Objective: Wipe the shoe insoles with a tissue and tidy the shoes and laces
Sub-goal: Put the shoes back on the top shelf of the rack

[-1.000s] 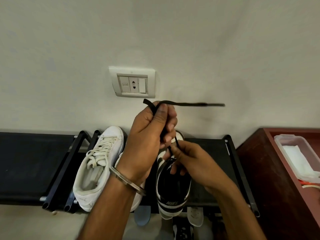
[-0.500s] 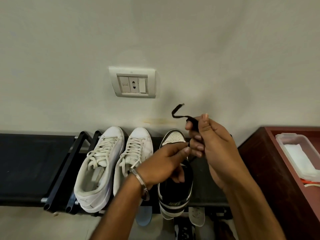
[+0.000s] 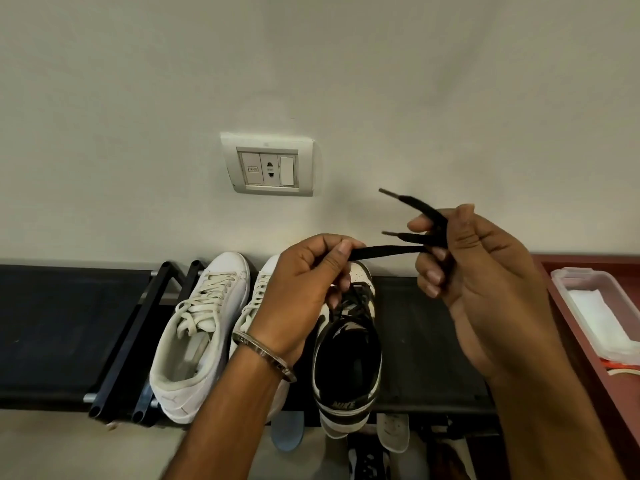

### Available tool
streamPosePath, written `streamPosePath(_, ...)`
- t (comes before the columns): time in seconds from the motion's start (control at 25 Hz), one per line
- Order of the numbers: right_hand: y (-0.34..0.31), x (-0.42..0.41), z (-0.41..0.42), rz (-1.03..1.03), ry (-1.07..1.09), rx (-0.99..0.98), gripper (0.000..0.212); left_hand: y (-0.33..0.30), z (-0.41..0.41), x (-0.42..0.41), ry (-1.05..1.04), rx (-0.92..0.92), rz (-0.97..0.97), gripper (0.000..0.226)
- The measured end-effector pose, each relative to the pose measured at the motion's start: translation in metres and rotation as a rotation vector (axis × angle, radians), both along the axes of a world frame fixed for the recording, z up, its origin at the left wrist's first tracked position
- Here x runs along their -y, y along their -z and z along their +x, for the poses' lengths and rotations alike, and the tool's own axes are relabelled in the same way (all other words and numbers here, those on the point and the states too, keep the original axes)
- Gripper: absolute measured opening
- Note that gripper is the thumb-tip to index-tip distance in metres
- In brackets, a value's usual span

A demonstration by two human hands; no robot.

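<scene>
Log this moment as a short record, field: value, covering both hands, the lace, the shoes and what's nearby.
left hand: pinches the black lace between thumb and fingers
right hand: grips the lace, both tipped ends sticking out toward the wall
lace: stretched between the hands above the shoe
black-and-white shoe: on the black rack, toe to the wall
white shoes: pair on the rack, left of it, laced
wall socket: above the shoes
clear container: at right, holds white tissue
</scene>
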State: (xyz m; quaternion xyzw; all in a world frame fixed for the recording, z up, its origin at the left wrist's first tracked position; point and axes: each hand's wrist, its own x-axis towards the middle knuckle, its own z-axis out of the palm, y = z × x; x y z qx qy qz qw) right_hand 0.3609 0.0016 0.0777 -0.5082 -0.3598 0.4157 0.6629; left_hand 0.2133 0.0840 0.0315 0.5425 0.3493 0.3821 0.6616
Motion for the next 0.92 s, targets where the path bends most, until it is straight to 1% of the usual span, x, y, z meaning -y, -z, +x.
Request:
streamPosePath(0.08, 0.001, 0.004, 0.006, -0.064, -0.15, 0.093, 0.035, -0.001, -0.002, -0.002, -0.055, 0.023, -0.019, 0.018)
streamPosePath(0.16, 0.005, 0.008, 0.014, -0.159, -0.388, 0.204, 0.035, -0.002, -0.002, -0.005, -0.099, 0.031, -0.041, 0.015)
streamPosePath(0.24, 0.015, 0.008, 0.018, -0.256, -0.583, 0.261, 0.03, -0.003, -0.001, -0.005, -0.113, 0.011, -0.028, 0.013)
streamPosePath(0.32, 0.028, 0.004, 0.013, -0.364, -0.687, 0.305, 0.022, -0.005, 0.002, -0.002, -0.096, -0.062, 0.047, 0.011)
streamPosePath(0.36, 0.035, 0.001, 0.01, -0.408, -0.703, 0.322, 0.019, -0.006, 0.003, 0.0, -0.08, -0.122, 0.109, 0.01)
streamPosePath(0.44, 0.05, -0.005, 0.003, -0.437, -0.664, 0.384, 0.021, -0.008, 0.005, 0.005, -0.055, -0.246, 0.238, 0.009)
streamPosePath(0.52, 0.061, -0.011, -0.002, -0.431, -0.492, 0.534, 0.019, -0.009, 0.006, 0.01, -0.047, -0.34, 0.36, 0.01)
streamPosePath(0.56, 0.064, -0.012, -0.004, -0.433, -0.376, 0.579, 0.016, -0.01, 0.007, 0.013, -0.044, -0.381, 0.422, 0.012)
streamPosePath(0.6, 0.067, -0.013, -0.006, -0.422, -0.279, 0.571, 0.015, -0.011, 0.008, 0.016, -0.034, -0.418, 0.481, 0.014)
streamPosePath(0.68, 0.07, -0.013, -0.011, -0.377, -0.158, 0.467, 0.021, -0.015, 0.01, 0.021, 0.035, -0.516, 0.604, 0.018)
streamPosePath(0.76, 0.069, -0.01, -0.016, -0.335, -0.152, 0.284, 0.025, -0.019, 0.009, 0.025, 0.177, -0.653, 0.696, 0.021)
streamPosePath(0.84, 0.066, -0.009, -0.013, -0.374, -0.186, -0.011, 0.025, -0.022, 0.003, 0.027, 0.361, -0.768, 0.727, 0.024)
streamPosePath(0.92, 0.068, -0.012, -0.003, -0.434, -0.212, -0.36, 0.029, -0.025, -0.005, 0.027, 0.495, -0.827, 0.713, 0.024)
